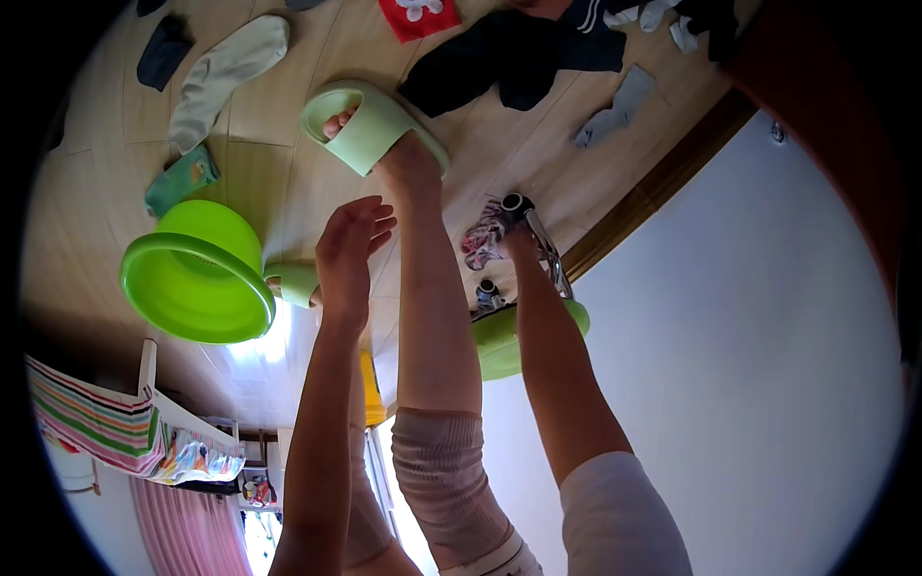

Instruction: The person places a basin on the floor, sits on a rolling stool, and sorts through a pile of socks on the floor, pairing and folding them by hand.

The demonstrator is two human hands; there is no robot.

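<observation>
My left hand (pixel 351 245) hangs in the air beside my bare shin, its fingers apart and loosely bent, with nothing in it. Closest to it are a pale green slipper (pixel 384 134) on one foot and a second slipper (pixel 298 281) on the other. Over on the right, my right hand (pixel 520 244) grips a bunched, patterned sock (pixel 486 236) in pink, grey and dark tones. Its fingers are mostly hidden. Right behind that hand is a low stool with a green seat (pixel 499 346), metal legs and casters.
A bright green basin (pixel 197 288) stands at left. A green sock (pixel 182 180), a long cream sock (pixel 230 72), a grey sock (pixel 617 106) and dark clothing (pixel 509 53) lie on the wooden floor. A white wall (pixel 730 365) bounds the right; a striped bed (pixel 96 418) is lower left.
</observation>
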